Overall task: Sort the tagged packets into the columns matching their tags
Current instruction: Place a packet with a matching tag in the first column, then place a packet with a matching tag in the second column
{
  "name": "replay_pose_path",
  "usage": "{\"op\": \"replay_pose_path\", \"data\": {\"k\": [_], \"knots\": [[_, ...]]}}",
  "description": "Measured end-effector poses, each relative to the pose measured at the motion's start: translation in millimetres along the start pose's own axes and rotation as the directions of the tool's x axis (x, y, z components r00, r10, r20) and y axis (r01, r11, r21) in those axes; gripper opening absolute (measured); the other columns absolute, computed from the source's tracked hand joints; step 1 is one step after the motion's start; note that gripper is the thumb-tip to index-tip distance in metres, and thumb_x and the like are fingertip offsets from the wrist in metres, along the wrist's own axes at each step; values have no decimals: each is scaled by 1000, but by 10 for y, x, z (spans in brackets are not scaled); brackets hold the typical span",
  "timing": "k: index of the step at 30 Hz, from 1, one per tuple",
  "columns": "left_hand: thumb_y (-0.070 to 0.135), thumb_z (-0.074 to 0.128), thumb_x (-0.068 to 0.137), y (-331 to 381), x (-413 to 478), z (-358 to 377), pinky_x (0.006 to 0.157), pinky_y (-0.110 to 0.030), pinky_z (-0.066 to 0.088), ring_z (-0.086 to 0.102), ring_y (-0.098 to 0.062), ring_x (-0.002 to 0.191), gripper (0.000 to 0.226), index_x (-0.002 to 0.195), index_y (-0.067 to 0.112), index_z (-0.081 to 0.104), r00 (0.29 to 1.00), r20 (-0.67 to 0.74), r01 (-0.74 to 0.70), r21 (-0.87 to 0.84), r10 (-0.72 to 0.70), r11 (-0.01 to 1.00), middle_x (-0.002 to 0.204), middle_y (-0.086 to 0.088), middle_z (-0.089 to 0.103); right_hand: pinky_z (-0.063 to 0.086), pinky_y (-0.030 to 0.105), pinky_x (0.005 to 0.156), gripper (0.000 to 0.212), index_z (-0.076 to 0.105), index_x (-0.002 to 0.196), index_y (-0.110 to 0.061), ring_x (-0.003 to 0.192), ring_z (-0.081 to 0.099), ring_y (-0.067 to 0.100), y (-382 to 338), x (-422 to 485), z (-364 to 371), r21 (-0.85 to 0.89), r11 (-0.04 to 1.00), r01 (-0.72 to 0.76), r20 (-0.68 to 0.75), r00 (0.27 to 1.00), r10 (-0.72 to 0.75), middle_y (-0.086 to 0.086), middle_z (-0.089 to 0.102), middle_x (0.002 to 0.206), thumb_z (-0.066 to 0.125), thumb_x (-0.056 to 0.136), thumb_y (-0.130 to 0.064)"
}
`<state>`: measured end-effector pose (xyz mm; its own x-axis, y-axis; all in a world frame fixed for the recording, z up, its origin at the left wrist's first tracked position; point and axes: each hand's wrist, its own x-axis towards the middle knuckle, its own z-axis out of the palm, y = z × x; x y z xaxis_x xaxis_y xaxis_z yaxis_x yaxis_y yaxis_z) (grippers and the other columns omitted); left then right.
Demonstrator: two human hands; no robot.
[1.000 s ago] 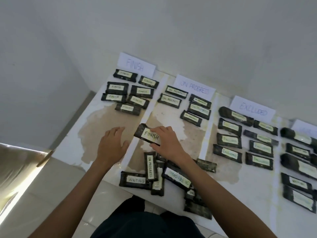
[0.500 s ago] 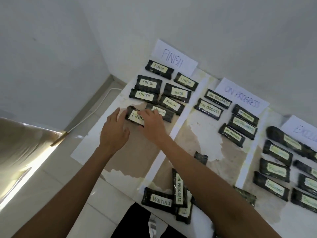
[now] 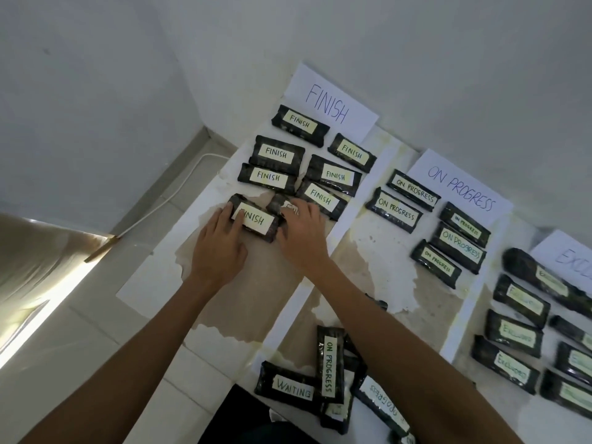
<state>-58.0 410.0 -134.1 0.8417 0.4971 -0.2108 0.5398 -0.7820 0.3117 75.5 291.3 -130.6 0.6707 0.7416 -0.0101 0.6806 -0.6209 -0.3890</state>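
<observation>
A black packet tagged FINISH (image 3: 256, 221) lies in the FINISH column, just below several other FINISH packets (image 3: 275, 153) under the FINISH sign (image 3: 330, 104). My right hand (image 3: 302, 237) curls over this packet's right end and partly covers a neighbouring packet (image 3: 278, 202). My left hand (image 3: 221, 248) lies flat, its fingertips resting on the packet's left end and hiding the tag's first letter. A heap of unsorted packets sits near me, with an ON PROGRESS packet (image 3: 330, 363) across a WAITING packet (image 3: 293, 384).
The ON PROGRESS sign (image 3: 461, 187) heads a column of several packets (image 3: 395, 211); the EXCLUDED sign (image 3: 570, 256) and its packets (image 3: 512, 336) are at the right. White strips (image 3: 347, 206) divide the columns. The table's left edge (image 3: 179, 251) drops to a tiled floor with a white cable (image 3: 179, 184).
My right hand carried the FINISH packet from the heap up and left into the FINISH column and set it down. My left hand followed onto its left end. The view swung left.
</observation>
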Motion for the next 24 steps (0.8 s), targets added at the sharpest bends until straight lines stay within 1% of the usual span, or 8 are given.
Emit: {"op": "replay_pose_path", "data": {"k": [3,7,10,12,16,20,22,24], "knots": [[12,60,77,12,40,-17,105,-53,36,30,-41,136,65,138,3,38,1000,15,7,19,-7,1000,148,-23,32,47,47,81,35,64,107,-11,103,55,37,119,-24,-51,-28,1000,8,53,999,-7,15,60,119,66,72,-8],[14,60,78,42,17,-60,107,-53,33,27,-41,137,65,138,4,38,1000,10,0,39,0,999,149,-23,29,42,48,88,39,61,116,-6,113,50,40,139,-40,-178,7,999,36,116,993,-37,19,55,127,62,77,-4],[17,60,80,148,-62,-120,107,-51,33,28,-37,138,63,139,6,38,1000,-1,-4,37,4,999,150,-19,30,39,47,92,42,57,122,-7,118,45,36,160,-94,-307,34,998,47,145,988,-52,17,50,132,59,80,-5],[18,59,82,248,-151,-156,105,-51,35,33,-37,134,61,139,7,40,1000,2,-8,4,8,1000,146,-19,36,41,45,93,42,56,124,-9,116,45,34,185,-177,-397,59,996,62,153,986,-71,14,50,130,58,82,-8],[20,56,81,473,-406,-182,96,-48,42,44,-37,124,56,135,10,45,998,9,-60,-79,61,995,139,-17,46,47,48,85,39,57,121,-9,105,50,32,259,-466,-553,129,987,92,184,976,-115,13,54,117,56,82,-10],[18,56,83,693,-771,-86,94,-46,44,47,-35,120,53,135,9,47,998,18,-50,-133,53,990,136,-15,48,44,42,92,37,54,126,-12,109,50,28,313,-855,-722,169,983,74,275,954,-120,10,52,122,54,88,-12],[21,51,83,782,-988,-3,93,-46,45,49,-35,119,52,133,9,49,999,26,-38,-155,43,987,135,-15,50,45,42,92,38,51,128,-13,111,49,28,351,-1063,-775,176,983,45,357,928,-107,9,50,125,53,90,-13],[25,46,80,862,-1208,95,92,-46,46,50,-36,117,55,131,7,51,999,39,-23,-180,31,983,133,-16,52,47,42,88,39,49,129,-11,110,49,29,388,-1285,-798,161,987,-24,421,906,-47,11,48,124,52,91,-14]]}}
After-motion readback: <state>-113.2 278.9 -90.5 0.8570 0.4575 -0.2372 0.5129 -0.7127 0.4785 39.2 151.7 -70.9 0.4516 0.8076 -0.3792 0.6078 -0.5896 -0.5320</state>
